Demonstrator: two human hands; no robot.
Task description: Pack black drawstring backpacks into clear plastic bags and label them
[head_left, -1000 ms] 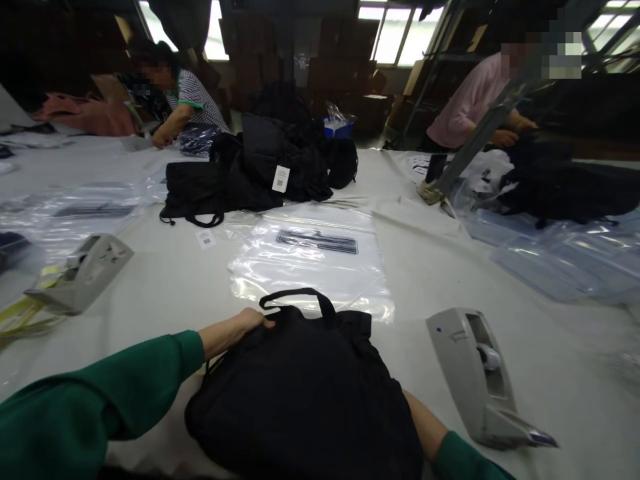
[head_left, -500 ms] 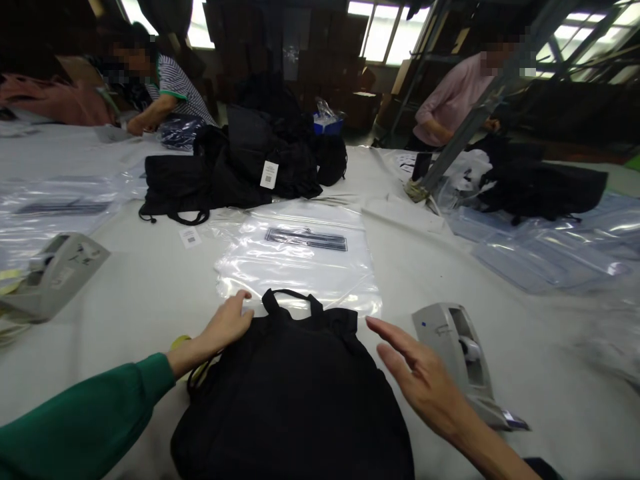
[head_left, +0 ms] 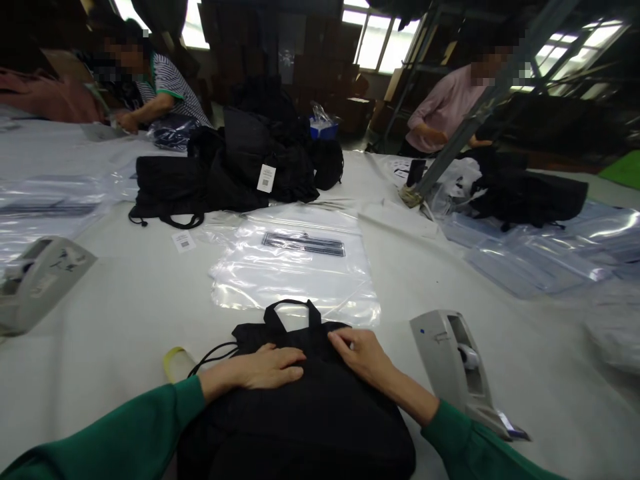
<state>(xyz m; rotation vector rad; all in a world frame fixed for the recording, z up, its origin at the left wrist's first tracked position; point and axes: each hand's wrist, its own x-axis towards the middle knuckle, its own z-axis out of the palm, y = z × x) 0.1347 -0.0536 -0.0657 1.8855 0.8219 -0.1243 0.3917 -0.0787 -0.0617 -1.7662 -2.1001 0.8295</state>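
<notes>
A black drawstring bag lies in front of me on the white table, its handle loop pointing away. My left hand rests flat on the bag's upper part, palm down with fingers stretched out. At the top right corner of the bag, my right hand has its fingers curled in and closed on the fabric; the fingertips are partly hidden. A black cord loops out on the bag's left side. Just beyond the handle lies a stack of clear plastic bags with a dark printed strip.
Grey tape dispensers stand at right and left. A yellow tape ring lies beside the bag. Farther back are a pile of black bags, a metal post, more plastic bags and two people working.
My left hand has moved right from the bag's top left edge onto its front. The right hand has come in from beside the bag and closed at its top corner.
</notes>
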